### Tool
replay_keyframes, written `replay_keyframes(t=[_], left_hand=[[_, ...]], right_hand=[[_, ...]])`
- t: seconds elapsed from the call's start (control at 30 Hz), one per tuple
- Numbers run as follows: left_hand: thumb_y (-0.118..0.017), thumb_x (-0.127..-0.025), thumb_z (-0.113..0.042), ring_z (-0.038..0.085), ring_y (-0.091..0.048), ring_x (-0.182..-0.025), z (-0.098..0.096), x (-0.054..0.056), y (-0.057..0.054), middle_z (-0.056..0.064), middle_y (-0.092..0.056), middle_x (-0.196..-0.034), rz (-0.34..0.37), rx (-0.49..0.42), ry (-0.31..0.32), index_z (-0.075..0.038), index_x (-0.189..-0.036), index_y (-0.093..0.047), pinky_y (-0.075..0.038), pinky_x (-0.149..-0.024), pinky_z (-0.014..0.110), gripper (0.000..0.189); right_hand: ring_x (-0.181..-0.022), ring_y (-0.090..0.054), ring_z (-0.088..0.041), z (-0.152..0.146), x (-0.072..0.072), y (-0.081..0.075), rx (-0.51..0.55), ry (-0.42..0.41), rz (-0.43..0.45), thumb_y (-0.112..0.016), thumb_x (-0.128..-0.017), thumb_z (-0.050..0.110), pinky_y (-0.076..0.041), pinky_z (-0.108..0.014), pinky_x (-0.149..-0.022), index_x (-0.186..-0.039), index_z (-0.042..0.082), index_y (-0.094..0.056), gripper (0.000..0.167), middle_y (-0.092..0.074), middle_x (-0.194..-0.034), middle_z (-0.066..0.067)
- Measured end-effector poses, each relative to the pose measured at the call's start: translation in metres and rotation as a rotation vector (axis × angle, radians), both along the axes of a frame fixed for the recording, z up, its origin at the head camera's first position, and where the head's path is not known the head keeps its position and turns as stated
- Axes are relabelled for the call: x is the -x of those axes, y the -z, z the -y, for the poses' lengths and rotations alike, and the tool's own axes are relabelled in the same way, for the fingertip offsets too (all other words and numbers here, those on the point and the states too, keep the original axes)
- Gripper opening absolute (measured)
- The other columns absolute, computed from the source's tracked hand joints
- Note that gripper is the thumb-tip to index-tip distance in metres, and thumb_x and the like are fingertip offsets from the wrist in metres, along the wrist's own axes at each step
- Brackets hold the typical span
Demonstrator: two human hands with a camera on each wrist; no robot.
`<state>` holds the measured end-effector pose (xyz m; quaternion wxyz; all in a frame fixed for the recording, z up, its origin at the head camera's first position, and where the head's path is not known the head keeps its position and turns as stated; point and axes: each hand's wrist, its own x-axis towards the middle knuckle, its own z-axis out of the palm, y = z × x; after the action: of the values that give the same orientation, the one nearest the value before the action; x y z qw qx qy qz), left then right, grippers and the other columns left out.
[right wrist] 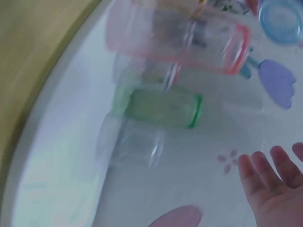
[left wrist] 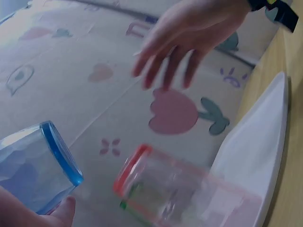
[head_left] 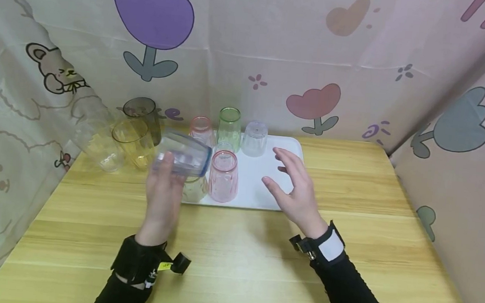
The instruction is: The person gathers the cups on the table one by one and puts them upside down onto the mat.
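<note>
My left hand (head_left: 163,202) grips a clear blue glass (head_left: 185,155) tipped onto its side, its mouth facing right, above the left part of a white tray (head_left: 260,191). In the left wrist view the dark blue rim of the blue glass (left wrist: 33,165) shows, with the thumb beneath it. My right hand (head_left: 297,192) hovers over the tray's right side, fingers spread and holding nothing. Between the hands stands a tall pink glass (head_left: 223,178). A pale yellowish glass (head_left: 196,189) beside it is partly covered by the blue glass.
Along the tray's back stand a pink-rimmed glass (head_left: 201,127), a green glass (head_left: 229,130) and a clear glass (head_left: 255,139). Left of the tray are a dark grey glass (head_left: 146,116), a yellow glass (head_left: 132,143) and another clear glass (head_left: 106,149). A printed curtain (head_left: 244,31) hangs behind the wooden table (head_left: 233,256).
</note>
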<state>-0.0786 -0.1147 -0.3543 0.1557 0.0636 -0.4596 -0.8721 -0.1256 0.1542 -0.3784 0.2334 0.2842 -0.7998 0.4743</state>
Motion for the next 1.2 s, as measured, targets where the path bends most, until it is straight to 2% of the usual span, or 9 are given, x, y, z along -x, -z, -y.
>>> replay_keyframes(t=[0.13, 0.3, 0.53, 0.63, 0.77, 0.97, 1.2], left_hand=[[-0.061, -0.103, -0.037, 0.014, -0.059, -0.116, -0.018, 0.003, -0.002, 0.000, -0.058, -0.128, -0.019, 0.039, 0.053, -0.012, -0.146, -0.043, -0.055, -0.104, 0.025, 0.054], [-0.066, -0.100, -0.041, 0.014, -0.061, -0.117, -0.037, 0.007, -0.003, -0.001, -0.059, -0.129, -0.082, 0.029, 0.113, -0.009, -0.148, -0.042, -0.055, -0.103, 0.027, 0.063], [-0.075, -0.092, -0.049, 0.010, -0.064, -0.109, -0.059, 0.007, -0.003, -0.004, -0.061, -0.121, -0.115, -0.003, 0.175, -0.008, -0.137, -0.047, -0.057, -0.096, 0.025, 0.067], [-0.073, -0.093, -0.050, 0.010, -0.064, -0.107, -0.065, 0.005, -0.002, -0.003, -0.062, -0.120, -0.117, 0.000, 0.197, -0.008, -0.135, -0.047, -0.058, -0.094, 0.023, 0.064], [-0.073, -0.093, -0.051, 0.009, -0.064, -0.104, -0.070, 0.003, -0.001, -0.004, -0.061, -0.119, -0.110, 0.000, 0.225, -0.008, -0.134, -0.045, -0.058, -0.091, 0.023, 0.065], [-0.077, -0.086, -0.058, 0.009, -0.063, -0.105, -0.068, 0.002, 0.000, -0.003, -0.059, -0.120, -0.096, 0.011, 0.256, -0.005, -0.138, -0.045, -0.057, -0.090, 0.022, 0.081], [-0.077, -0.079, -0.066, 0.010, -0.062, -0.117, -0.060, 0.004, -0.001, 0.005, -0.056, -0.134, -0.129, 0.084, 0.283, 0.003, -0.144, -0.039, -0.056, -0.102, 0.024, 0.103]], right_hand=[[-0.133, -0.056, -0.033, 0.016, -0.005, -0.006, 0.058, -0.073, -0.037, -0.082, -0.081, -0.002, -0.055, -0.032, -0.108, -0.151, 0.003, -0.050, 0.077, -0.052, -0.153, -0.017], [-0.137, -0.054, -0.034, 0.034, -0.010, -0.009, 0.104, -0.128, -0.051, -0.087, -0.075, -0.003, -0.055, -0.038, -0.109, -0.152, 0.000, -0.047, 0.087, -0.048, -0.156, -0.017], [-0.142, -0.051, -0.031, 0.049, -0.013, -0.009, 0.152, -0.136, -0.059, -0.092, -0.069, -0.002, -0.054, -0.038, -0.110, -0.153, 0.002, -0.046, 0.095, -0.045, -0.159, -0.017], [-0.144, -0.050, -0.030, 0.052, -0.013, -0.008, 0.152, -0.123, -0.079, -0.093, -0.067, -0.001, -0.054, -0.035, -0.111, -0.150, 0.001, -0.049, 0.094, -0.047, -0.158, -0.017], [-0.143, -0.051, -0.029, 0.053, -0.014, -0.006, 0.184, -0.132, -0.103, -0.093, -0.067, -0.003, -0.054, -0.034, -0.110, -0.146, -0.002, -0.053, 0.088, -0.050, -0.154, -0.021], [-0.140, -0.054, -0.028, 0.052, -0.013, -0.005, 0.212, -0.153, -0.126, -0.092, -0.066, -0.008, -0.056, -0.032, -0.106, -0.142, -0.003, -0.056, 0.084, -0.054, -0.147, -0.024], [-0.138, -0.056, -0.028, 0.049, -0.010, -0.012, 0.215, -0.158, -0.171, -0.092, -0.065, -0.007, -0.055, -0.034, -0.108, -0.141, -0.007, -0.055, 0.085, -0.056, -0.145, -0.026]])
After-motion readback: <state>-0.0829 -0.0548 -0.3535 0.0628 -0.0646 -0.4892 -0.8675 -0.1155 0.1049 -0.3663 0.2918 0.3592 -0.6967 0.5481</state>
